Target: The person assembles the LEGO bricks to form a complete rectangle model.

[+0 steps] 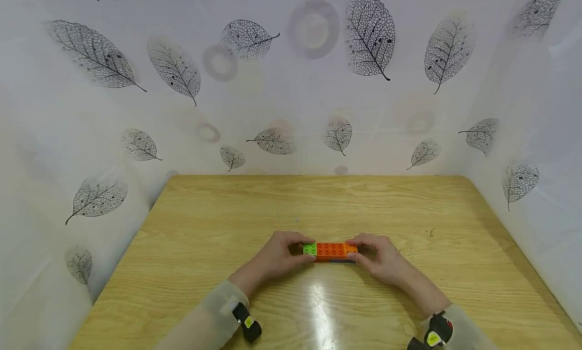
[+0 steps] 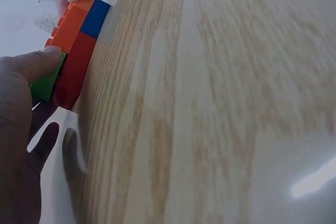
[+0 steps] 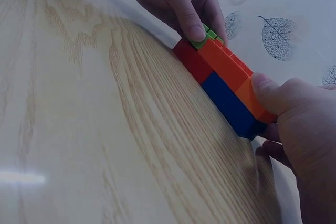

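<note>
A two-layer bar of toy building bricks lies on the wooden table, studs up. Its top row runs from a green brick (image 1: pixel 309 249) through a longer red-orange brick (image 1: pixel 331 249) to a light orange brick (image 3: pixel 253 99). Beneath them sit a red brick (image 2: pixel 76 66) on the left and a blue brick (image 3: pixel 228 103) on the right. My left hand (image 1: pixel 282 255) pinches the green end, thumb on the near side and fingers at the far side. At the opposite end, my right hand (image 1: pixel 383 259) pinches the light orange brick between thumb and fingers.
The wooden table (image 1: pixel 204 213) extends around the bricks on all sides. Behind it and along both sides hangs a pale curtain (image 1: pixel 291 97) printed with dark leaves. Each forearm wears a black wrist camera (image 1: pixel 247 323) over a light sleeve.
</note>
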Demonstrator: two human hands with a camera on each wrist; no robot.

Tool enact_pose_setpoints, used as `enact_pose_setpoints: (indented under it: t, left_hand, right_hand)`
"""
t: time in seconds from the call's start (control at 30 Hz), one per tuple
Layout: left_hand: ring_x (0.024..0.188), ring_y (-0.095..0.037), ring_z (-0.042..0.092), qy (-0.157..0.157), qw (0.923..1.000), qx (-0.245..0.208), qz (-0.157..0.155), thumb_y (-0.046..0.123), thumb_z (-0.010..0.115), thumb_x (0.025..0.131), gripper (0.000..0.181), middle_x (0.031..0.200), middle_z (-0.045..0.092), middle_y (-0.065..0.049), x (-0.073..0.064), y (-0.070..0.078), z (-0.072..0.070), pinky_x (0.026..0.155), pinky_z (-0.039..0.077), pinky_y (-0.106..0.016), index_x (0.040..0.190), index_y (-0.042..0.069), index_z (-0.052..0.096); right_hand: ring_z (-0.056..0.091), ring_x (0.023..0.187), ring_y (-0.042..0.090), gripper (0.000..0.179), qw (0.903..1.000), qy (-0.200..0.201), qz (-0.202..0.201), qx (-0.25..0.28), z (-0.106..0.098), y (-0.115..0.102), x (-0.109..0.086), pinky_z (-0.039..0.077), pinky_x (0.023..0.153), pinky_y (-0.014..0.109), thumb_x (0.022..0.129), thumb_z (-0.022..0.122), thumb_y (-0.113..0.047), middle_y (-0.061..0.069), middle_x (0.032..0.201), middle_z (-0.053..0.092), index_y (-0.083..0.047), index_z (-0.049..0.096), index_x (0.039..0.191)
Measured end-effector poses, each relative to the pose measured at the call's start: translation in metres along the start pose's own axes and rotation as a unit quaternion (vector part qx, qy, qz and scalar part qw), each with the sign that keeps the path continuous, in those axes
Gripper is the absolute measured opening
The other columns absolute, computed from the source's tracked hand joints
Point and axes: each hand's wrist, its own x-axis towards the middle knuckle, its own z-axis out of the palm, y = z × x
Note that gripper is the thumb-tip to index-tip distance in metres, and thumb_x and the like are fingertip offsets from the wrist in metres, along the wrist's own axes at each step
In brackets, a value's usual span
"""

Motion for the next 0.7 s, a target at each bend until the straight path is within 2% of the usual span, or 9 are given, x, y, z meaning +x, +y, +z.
enact_pose_setpoints:
  t: [0.2,0.47,0.7]
  left_hand:
    - [0.106,-0.005,0.066,-0.013,0.9998,0.005,-0.012,0.030,0.087,0.092,0.037,0.119,0.074,0.013,0.0012,0.0012,-0.0025,0.098,0.053,-0.032,0.126,0.020,0.078]
    - [0.096,-0.004,0.066,-0.017,0.9998,0.006,-0.007,0.030,0.087,0.091,0.036,0.113,0.075,0.015,0.0031,0.0025,-0.0022,0.089,0.055,-0.028,0.125,0.020,0.079]
    - [0.098,-0.005,0.066,-0.011,0.9998,0.008,-0.014,0.028,0.089,0.090,0.035,0.112,0.074,0.016,0.0019,0.0008,-0.0006,0.090,0.054,-0.029,0.123,0.021,0.080]
  right_hand:
    - [0.071,0.108,0.016,0.028,1.0000,-0.005,0.006,0.005,0.0001,0.0015,0.0006,0.055,0.096,0.029,0.095,0.080,-0.008,-0.006,0.118,0.075,-0.015,0.077,0.122]
    - [0.070,0.109,0.015,0.029,0.9999,-0.003,0.013,-0.008,-0.0016,0.0005,0.0002,0.056,0.096,0.031,0.095,0.081,-0.008,-0.007,0.118,0.075,-0.015,0.077,0.122]
    - [0.071,0.108,0.015,0.029,1.0000,-0.004,0.008,-0.004,-0.0008,-0.0009,0.0011,0.056,0.095,0.030,0.094,0.081,-0.006,-0.006,0.118,0.075,-0.014,0.077,0.122]
